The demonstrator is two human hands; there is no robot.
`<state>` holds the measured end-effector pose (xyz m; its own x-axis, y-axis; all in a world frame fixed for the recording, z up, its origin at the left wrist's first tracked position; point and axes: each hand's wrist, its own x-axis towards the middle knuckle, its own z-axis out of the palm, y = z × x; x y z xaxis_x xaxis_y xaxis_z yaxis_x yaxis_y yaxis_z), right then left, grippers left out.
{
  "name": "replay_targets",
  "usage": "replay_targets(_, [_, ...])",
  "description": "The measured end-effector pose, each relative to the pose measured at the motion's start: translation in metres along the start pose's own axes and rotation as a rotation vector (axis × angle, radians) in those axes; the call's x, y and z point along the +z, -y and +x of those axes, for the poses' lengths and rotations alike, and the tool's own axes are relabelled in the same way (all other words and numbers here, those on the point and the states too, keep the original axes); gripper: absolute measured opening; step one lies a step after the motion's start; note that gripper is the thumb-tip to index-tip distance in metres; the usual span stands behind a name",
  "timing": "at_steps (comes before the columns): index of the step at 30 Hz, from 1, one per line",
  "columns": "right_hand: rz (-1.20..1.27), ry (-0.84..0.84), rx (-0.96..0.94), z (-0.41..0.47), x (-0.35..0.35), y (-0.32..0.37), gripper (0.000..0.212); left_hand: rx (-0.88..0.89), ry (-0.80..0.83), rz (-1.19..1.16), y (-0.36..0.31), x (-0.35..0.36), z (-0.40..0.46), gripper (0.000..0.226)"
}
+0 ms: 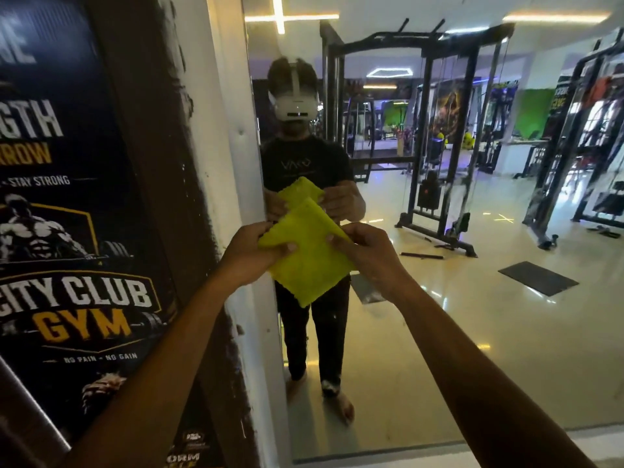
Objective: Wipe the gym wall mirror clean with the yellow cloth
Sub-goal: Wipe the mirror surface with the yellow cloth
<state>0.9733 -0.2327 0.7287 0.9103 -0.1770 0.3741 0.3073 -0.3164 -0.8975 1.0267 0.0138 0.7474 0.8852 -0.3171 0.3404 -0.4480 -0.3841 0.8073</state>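
Both hands are raised in front of the mirror [439, 315] with the yellow cloth [305, 255] stretched between them. The left hand [251, 253] pinches the cloth's left corner, thumb on top and fingers [266, 228] curled behind; the right hand [366, 253] grips the right edge the same way. The cloth sits folded into a flat pad, one corner hanging below the fingers — it is near the glass but not yet on it, as far as this view shows.

This looks like the preparing step: squaring up the cloth before wiping. No stroke across the glass appears to have begun. The next move calls for one hand to take the pad flat under the palm and press it onto the glass just beyond the fingers, then sweep across.

The mirror fills the wall ahead and to the right of the fingers, running down almost to the floor. It reflects the person, a cable machine [439, 146] and a glossy pale floor. To the left of the fingers stands a white pillar edge [233, 130] — beyond it, a dark gym poster [67, 197].
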Motion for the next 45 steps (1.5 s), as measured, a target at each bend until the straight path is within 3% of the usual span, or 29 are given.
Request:
replay_targets(3, [-0.102, -0.037, -0.083, 0.023, 0.004, -0.007, 0.034, 0.109, -0.310, 0.226, -0.017, -0.001, 0.022, 0.018])
replay_targets(6, [-0.212, -0.134, -0.209, 0.044, 0.008, -0.008, 0.023, 0.236, -0.468, 0.511, -0.029, 0.002, 0.047, 0.028])
replay_targets(9, [-0.336, -0.154, -0.275, 0.062, 0.011, -0.011, 0.021, 0.245, -0.625, 0.876, -0.030, 0.015, 0.067, 0.039])
replay_targets(12, [-0.511, -0.219, -0.332, 0.073, 0.013, -0.020, 0.029, 0.242, -0.838, 1.080, -0.017, 0.034, 0.075, 0.050])
replay_targets(15, [-0.539, -0.287, -0.422, 0.081, 0.006, -0.031, 0.039, 0.567, -0.870, 1.250, 0.011, 0.049, 0.080, 0.041])
replay_targets(17, [-0.574, -0.352, -0.531, 0.086, 0.000, -0.042, 0.043, 0.687, -0.732, 1.178, 0.025, 0.060, 0.085, 0.050])
replay_targets(19, [-0.677, -0.418, -0.592, 0.091, -0.007, -0.049, 0.052, 0.644, -0.665, 1.057, 0.033, 0.073, 0.088, 0.064])
replay_targets(24, [-0.794, -0.445, -0.798, 0.101, -0.026, -0.047, 0.059, 0.543, -0.677, 0.897, 0.043, 0.100, 0.088, 0.053])
replay_targets(27, [-0.863, -0.450, -0.785, 0.109, -0.030, -0.054, 0.064, 0.482, -0.650, 0.784, 0.047, 0.115, 0.087, 0.071])
replay_targets(31, [-0.885, -0.418, -0.790, 0.117, -0.037, -0.063, 0.065, 0.463, -0.698, 0.855, 0.039, 0.111, 0.104, 0.089])
replay_targets(35, [-0.873, -0.431, -0.817, 0.123, -0.041, -0.062, 0.061, 0.361, -0.819, 0.892, 0.020, 0.111, 0.122, 0.084])
replay_targets(40, [-0.854, -0.442, -0.811, 0.130, -0.048, -0.064, 0.063, 0.563, -0.491, 1.096, 0.077, 0.135, 0.085, 0.066])
replay_targets(42, [-0.878, -0.426, -0.828, 0.133, -0.053, -0.066, 0.064, 0.562, -0.578, 1.106, 0.062, 0.111, 0.100, 0.064])
replay_targets(45, [-0.886, -0.407, -0.816, 0.132, -0.054, -0.067, 0.064, 0.324, -0.920, 0.891, 0.014, 0.092, 0.132, 0.063])
